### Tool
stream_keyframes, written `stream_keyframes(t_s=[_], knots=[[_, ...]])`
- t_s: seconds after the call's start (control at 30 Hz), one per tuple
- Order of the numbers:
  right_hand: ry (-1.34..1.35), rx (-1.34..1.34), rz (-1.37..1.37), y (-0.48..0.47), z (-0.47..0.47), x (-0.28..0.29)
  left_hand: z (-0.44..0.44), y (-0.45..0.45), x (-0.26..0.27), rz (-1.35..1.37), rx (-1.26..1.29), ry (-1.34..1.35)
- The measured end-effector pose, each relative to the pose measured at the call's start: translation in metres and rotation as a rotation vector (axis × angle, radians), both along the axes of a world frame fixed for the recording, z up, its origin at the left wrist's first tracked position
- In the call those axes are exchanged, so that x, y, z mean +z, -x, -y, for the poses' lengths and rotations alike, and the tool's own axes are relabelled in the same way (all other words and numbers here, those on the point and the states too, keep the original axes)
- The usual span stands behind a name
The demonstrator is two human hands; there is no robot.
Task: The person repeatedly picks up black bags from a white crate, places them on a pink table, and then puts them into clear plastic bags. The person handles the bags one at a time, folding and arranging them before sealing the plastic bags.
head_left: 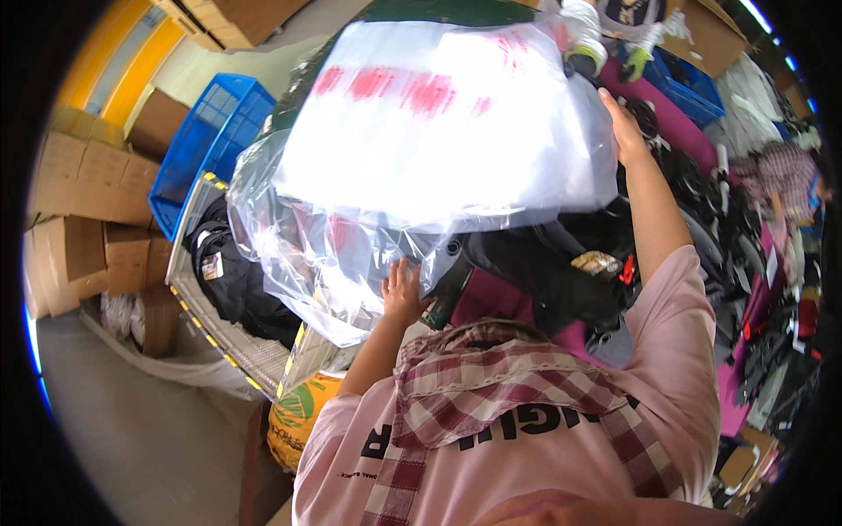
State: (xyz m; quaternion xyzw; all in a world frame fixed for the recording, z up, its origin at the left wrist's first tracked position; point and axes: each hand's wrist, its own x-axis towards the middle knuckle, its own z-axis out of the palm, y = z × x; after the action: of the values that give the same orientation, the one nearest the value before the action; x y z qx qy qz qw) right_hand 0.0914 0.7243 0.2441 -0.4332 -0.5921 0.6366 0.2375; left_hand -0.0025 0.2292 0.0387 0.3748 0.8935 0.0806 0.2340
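Observation:
A stack of whitish plastic bags or sheets (427,158) with blurred red print lies before me, its top washed out by glare. Clear plastic film (309,263) hangs crumpled from its near and left sides. My left hand (402,292) is spread against this film at the near edge, holding nothing that I can see. Along the right edge of the stack is my right hand (625,131), thumb pointing away from me; its other fingers are mostly hidden, so a grip cannot be made out. Just below the stack's near edge lies a black fabric item (559,283) with a tag.
To the left, a crate with yellow-black edging (223,348) holds black fabric items (243,283). Beyond it stand a blue plastic crate (204,144) and cardboard boxes (85,171). Another person's gloved hands (638,62) are at upper right. Black goods (710,217) crowd the magenta-covered table (677,125).

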Motion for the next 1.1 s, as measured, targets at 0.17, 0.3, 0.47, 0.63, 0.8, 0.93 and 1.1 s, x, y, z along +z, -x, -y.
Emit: stream_keyframes(t_s=[0.17,0.3,0.47,0.63,0.8,0.93,1.1], knots=[[0.062,0.238,-0.073,0.060,0.025,-0.013,-0.010,0.002,0.012,-0.012,-0.008,0.144],[0.260,0.303,-0.054,0.072,0.043,-0.016,-0.030,0.004,0.022,-0.015,0.032,0.160],[0.326,0.259,-0.048,0.059,0.043,-0.059,-0.032,0.020,-0.002,-0.098,0.018,0.045],[0.335,0.256,-0.045,0.018,0.069,-0.066,-0.020,0.049,-0.022,-0.061,-0.018,-0.268],[0.348,0.149,-0.058,-0.001,0.124,-0.064,0.015,0.079,-0.043,0.069,0.206,-0.382],[0.214,0.049,-0.040,-0.002,0.145,-0.021,0.052,0.115,-0.023,0.153,0.290,-0.391],[0.150,0.031,-0.356,0.045,0.144,0.034,0.113,0.169,-0.022,-0.033,0.498,-0.613]])
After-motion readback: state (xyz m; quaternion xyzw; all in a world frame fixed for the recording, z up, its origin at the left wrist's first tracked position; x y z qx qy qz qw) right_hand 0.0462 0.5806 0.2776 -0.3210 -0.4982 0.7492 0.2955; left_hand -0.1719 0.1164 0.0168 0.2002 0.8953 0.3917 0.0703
